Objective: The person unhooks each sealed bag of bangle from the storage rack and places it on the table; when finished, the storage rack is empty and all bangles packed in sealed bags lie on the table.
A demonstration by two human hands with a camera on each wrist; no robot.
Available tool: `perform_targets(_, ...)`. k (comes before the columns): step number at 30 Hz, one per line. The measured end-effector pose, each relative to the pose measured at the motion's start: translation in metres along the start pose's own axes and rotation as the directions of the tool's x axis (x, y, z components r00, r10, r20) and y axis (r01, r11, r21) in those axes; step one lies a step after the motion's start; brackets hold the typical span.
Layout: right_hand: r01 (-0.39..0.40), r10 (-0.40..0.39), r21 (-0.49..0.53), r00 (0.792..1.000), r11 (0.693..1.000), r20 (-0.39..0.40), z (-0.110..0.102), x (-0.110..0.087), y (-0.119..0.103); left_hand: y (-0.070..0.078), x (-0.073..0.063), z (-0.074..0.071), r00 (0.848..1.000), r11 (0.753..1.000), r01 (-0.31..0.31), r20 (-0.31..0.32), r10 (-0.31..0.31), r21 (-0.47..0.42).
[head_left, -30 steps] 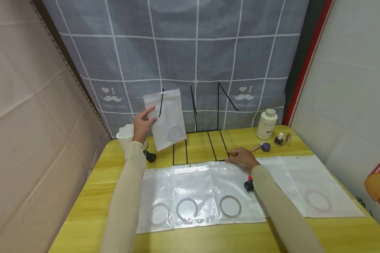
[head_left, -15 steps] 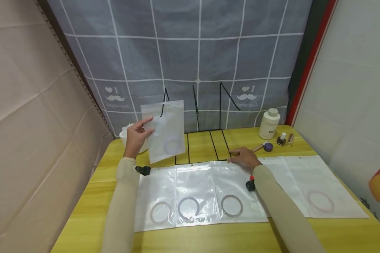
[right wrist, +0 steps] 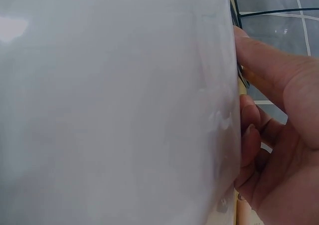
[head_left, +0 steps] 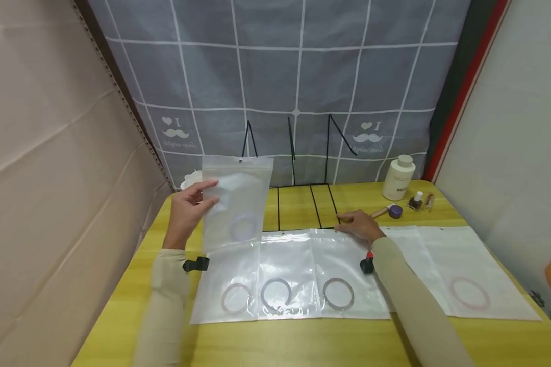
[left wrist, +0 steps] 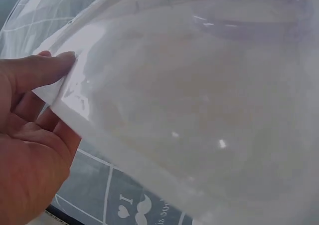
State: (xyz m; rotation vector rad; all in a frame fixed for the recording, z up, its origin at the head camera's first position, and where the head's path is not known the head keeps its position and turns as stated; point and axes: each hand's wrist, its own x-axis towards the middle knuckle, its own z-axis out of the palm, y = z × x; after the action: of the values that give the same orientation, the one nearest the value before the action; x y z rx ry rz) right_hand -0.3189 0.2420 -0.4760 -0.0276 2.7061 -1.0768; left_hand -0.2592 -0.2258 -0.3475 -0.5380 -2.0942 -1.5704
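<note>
In the head view my left hand (head_left: 184, 214) pinches the left edge of a translucent zip bag (head_left: 231, 188) with a pale purple ring (head_left: 243, 227) inside. The bag hangs upright in front of a black wire rack (head_left: 328, 148), its punched hole near the top. In the left wrist view the thumb lies on the bag's face, the other fingers behind. My right hand (head_left: 360, 225) holds the front corner of the rack's base with thumb and finger; in the right wrist view a bag (right wrist: 124, 105) partly hides its fingertips.
Several ringed bags lie along the table, including one with a grey ring (head_left: 339, 294) and a bag with a pink ring (head_left: 470, 293). A white bottle (head_left: 398, 178), small bottles (head_left: 415, 201), a purple-lidded pot (head_left: 395, 211) and a brush (head_left: 380, 211) stand or lie back right; a white cup (head_left: 192, 179) back left.
My left hand has drawn the purple-ring bag forward and down off the rack's left hook, which earlier passed in front of it. The right hand has stayed at the rack's base.
</note>
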Motion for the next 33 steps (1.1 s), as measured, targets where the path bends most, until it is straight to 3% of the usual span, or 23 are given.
perform_targets(3, 0.007, -0.007, -0.029, 1.000, 1.000, -0.004, 0.001, 0.002, 0.000, 0.016, -0.012, -0.012, 0.999, 0.996, 0.038, 0.017, -0.037, -0.083)
perform_targets(5, 0.008, -0.009, -0.037, 1.000, 0.999, -0.006, 0.000, 0.002, 0.000, 0.024, -0.021, -0.023, 0.994, 0.975, 0.108, 0.041, -0.102, -0.197)
perform_targets(6, 0.001, -0.001, -0.031, 1.000, 1.000, -0.007, 0.000, 0.003, 0.000, 0.027, -0.027, -0.029, 0.988, 0.952, 0.151, 0.064, -0.139, -0.268)
perform_targets(8, 0.001, -0.001, -0.033, 1.000, 0.999, -0.003, 0.000, 0.003, 0.000, 0.025, -0.041, -0.045, 0.969, 0.876, 0.247, 0.133, -0.210, -0.413)
perform_targets(10, 0.000, 0.000, -0.030, 1.000, 1.000, 0.001, 0.000, 0.003, 0.000, 0.016, -0.057, -0.062, 0.936, 0.771, 0.349, 0.232, -0.263, -0.533)
perform_targets(12, 0.000, 0.001, -0.024, 1.000, 1.000, 0.007, -0.001, 0.002, 0.000, 0.000, -0.074, -0.081, 0.885, 0.677, 0.462, 0.344, -0.313, -0.573)
perform_targets(13, 0.001, -0.001, -0.026, 1.000, 1.000, 0.010, -0.001, 0.002, 0.000, -0.009, -0.082, -0.090, 0.853, 0.644, 0.519, 0.388, -0.349, -0.562)
perform_targets(15, 0.005, -0.005, -0.028, 1.000, 1.000, 0.012, -0.001, 0.002, 0.000, -0.031, -0.098, -0.105, 0.766, 0.589, 0.640, 0.472, -0.436, -0.494)
perform_targets(17, 0.009, -0.008, -0.035, 1.000, 0.999, 0.012, -0.002, 0.002, -0.001, -0.052, -0.110, -0.116, 0.680, 0.567, 0.729, 0.498, -0.539, -0.382)
perform_targets(18, 0.006, -0.006, -0.038, 1.000, 0.999, 0.008, -0.002, 0.002, -0.001, -0.062, -0.114, -0.119, 0.643, 0.564, 0.761, 0.486, -0.591, -0.321)
perform_targets(19, 0.001, -0.001, -0.038, 1.000, 0.999, 0.000, -0.003, 0.003, -0.001, -0.071, -0.117, -0.122, 0.615, 0.562, 0.783, 0.472, -0.632, -0.267)
perform_targets(20, 0.003, -0.003, -0.041, 1.000, 0.999, -0.005, -0.003, 0.003, -0.001, -0.080, -0.119, -0.124, 0.596, 0.563, 0.796, 0.449, -0.665, -0.222)
perform_targets(23, 0.001, -0.001, -0.038, 1.000, 0.999, -0.008, -0.003, 0.003, -0.001, -0.097, -0.120, -0.129, 0.579, 0.589, 0.803, 0.349, -0.737, -0.088)
perform_targets(25, 0.006, -0.006, -0.033, 1.000, 0.999, -0.001, -0.003, 0.003, 0.000, -0.104, -0.119, -0.131, 0.571, 0.592, 0.806, 0.282, -0.771, -0.009)
perform_targets(30, 0.015, -0.015, -0.035, 1.000, 0.999, 0.006, -0.001, 0.002, 0.002, -0.110, -0.113, -0.131, 0.549, 0.573, 0.808, 0.175, -0.817, 0.139)
perform_targets(33, 0.014, -0.014, -0.016, 1.000, 1.000, 0.001, -0.001, 0.002, 0.001, -0.111, -0.111, -0.129, 0.564, 0.583, 0.783, 0.146, -0.813, 0.218)
